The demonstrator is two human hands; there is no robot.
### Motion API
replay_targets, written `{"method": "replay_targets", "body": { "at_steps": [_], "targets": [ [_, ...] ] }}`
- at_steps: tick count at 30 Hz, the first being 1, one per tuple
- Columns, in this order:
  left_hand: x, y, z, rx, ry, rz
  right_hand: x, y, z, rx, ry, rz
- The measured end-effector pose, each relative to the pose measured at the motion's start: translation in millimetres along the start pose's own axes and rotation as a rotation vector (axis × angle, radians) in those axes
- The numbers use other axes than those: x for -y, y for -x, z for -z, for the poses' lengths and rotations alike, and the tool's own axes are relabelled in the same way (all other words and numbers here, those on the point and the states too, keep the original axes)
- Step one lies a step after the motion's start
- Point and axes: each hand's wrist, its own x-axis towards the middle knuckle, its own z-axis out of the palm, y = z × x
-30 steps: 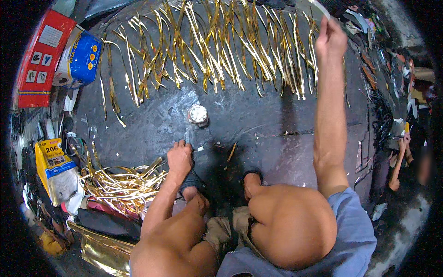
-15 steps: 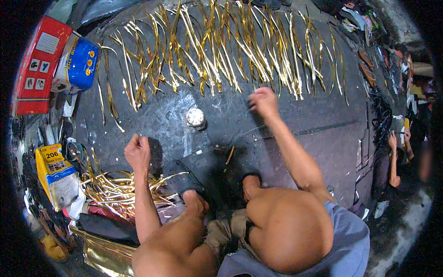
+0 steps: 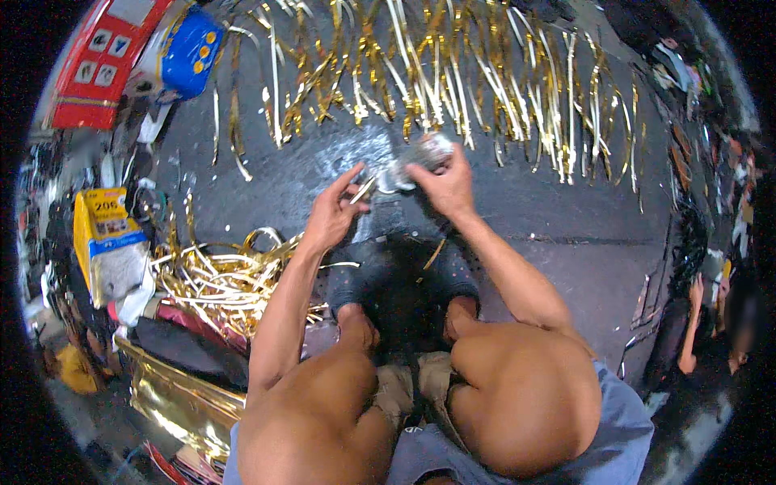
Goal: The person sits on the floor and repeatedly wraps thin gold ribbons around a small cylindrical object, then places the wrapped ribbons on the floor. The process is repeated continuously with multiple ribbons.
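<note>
My right hand [image 3: 450, 182] is wrapped round a small whitish-grey round tin [image 3: 424, 156], tipped over and blurred by motion above the dark board [image 3: 283, 174]. Facing it, my left hand [image 3: 333, 212] has its index finger stretched out and the other fingers curled. A thin pale-gold piece [image 3: 364, 191], like a short strip or stick, lies against those fingers; its exact kind is unclear. Beyond both hands, many shiny gold strips [image 3: 440, 81] are spread across the far side of the board in a loose row.
A tangled heap of gold strips [image 3: 222, 279] lies left of my left forearm, near a yellow-and-blue box [image 3: 109, 238]. Red [image 3: 99, 69] and blue [image 3: 187, 52] packages stand at the far left. A gold sheet [image 3: 182, 404] is at the near left. Another person's arm [image 3: 693, 327] shows at right.
The tin has gone from standing on the board into my right hand. My left hand has moved right and forward toward it, and the thin pale piece now shows at its fingers. The view has shifted.
</note>
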Motion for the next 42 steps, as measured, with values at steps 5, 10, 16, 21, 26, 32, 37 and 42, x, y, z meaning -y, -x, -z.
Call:
{"method": "replay_targets", "body": {
  "at_steps": [5,10,16,21,26,32,37,42],
  "targets": [
    [11,-12,10,0.017,-0.086,0.232,8,3,10,-0.047,-0.159,-0.021],
    [-6,-8,7,0.105,0.256,0.313,38,23,-23,0.048,-0.092,0.028],
    [-8,23,24,0.253,0.532,0.271,59,37,-31,0.069,-0.073,0.078],
    [-47,41,27,0.247,0.341,0.123,21,28,-3,0.081,0.217,0.145],
    [-23,13,26,-0.028,-0.13,0.03,20,-11,56,-0.232,0.166,0.057],
    [2,-43,-12,0.039,-0.215,0.127,16,-19,67,-0.161,0.047,-0.013],
    [31,-59,-13,-0.043,-0.397,-0.015,28,2,16,-0.018,0.282,0.111],
    [34,-61,-1,0.022,-0.429,0.052,9,18,-33,0.08,0.471,0.387]
  ]
}}
